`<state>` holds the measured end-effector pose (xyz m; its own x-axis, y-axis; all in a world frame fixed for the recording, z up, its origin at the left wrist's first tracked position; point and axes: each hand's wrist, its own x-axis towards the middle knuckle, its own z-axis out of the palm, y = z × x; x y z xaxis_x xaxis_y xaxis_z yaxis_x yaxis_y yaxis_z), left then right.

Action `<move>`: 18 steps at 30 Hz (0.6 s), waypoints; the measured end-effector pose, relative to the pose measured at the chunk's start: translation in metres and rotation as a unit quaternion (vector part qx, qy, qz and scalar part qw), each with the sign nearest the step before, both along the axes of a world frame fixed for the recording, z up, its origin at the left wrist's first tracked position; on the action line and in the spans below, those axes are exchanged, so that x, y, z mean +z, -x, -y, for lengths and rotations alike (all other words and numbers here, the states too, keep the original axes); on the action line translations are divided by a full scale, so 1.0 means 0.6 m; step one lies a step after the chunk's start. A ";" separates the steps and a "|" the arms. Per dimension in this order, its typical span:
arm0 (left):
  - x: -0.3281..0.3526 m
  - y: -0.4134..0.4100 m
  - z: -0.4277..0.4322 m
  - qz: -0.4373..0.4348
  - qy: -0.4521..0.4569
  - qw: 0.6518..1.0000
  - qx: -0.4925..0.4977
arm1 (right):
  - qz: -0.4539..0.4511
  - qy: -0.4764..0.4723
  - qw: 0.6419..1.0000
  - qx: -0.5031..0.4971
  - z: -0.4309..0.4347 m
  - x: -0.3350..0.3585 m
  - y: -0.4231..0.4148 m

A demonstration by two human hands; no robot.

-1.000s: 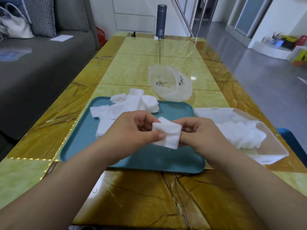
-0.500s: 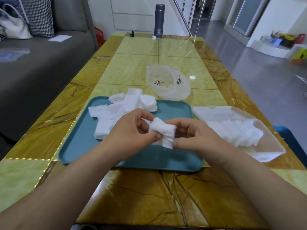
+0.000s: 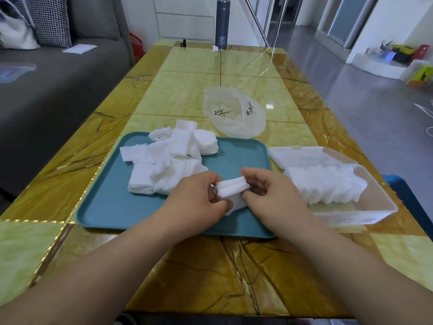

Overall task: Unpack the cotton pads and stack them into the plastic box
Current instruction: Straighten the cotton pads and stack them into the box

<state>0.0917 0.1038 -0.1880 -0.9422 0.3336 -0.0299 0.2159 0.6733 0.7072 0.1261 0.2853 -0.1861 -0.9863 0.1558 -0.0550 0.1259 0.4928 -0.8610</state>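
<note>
Both hands hold a small stack of white cotton pads (image 3: 230, 192) over the teal tray (image 3: 110, 207), edges of the stack facing up. My left hand (image 3: 196, 202) pinches its left side and my right hand (image 3: 267, 195) its right side. A loose heap of cotton pads (image 3: 168, 160) lies on the tray's far left. To the right stands the clear plastic box (image 3: 372, 207), lid open behind it, with a row of pads (image 3: 325, 186) inside. The crumpled plastic bag (image 3: 234, 113) lies beyond the tray.
The yellow marble-pattern table (image 3: 210, 266) carries a dark flask (image 3: 222, 24) at its far end. A grey sofa (image 3: 46, 90) runs along the left with a white handbag. A blue object (image 3: 403, 191) sits at the table's right edge, with open floor beyond.
The stack in my hands has been squared up and turned so its edges face up. Both hands have shifted slightly right and lower over the tray.
</note>
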 end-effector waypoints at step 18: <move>0.005 0.005 0.008 -0.074 0.038 0.996 -0.039 | -0.021 -0.069 0.997 0.009 0.019 0.013 -0.011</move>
<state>0.0886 0.0989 -0.1851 -0.9091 0.4089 0.0799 0.3689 0.7008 0.6106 0.1326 0.2739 -0.1781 -0.9901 0.1403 0.0078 0.0800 0.6082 -0.7898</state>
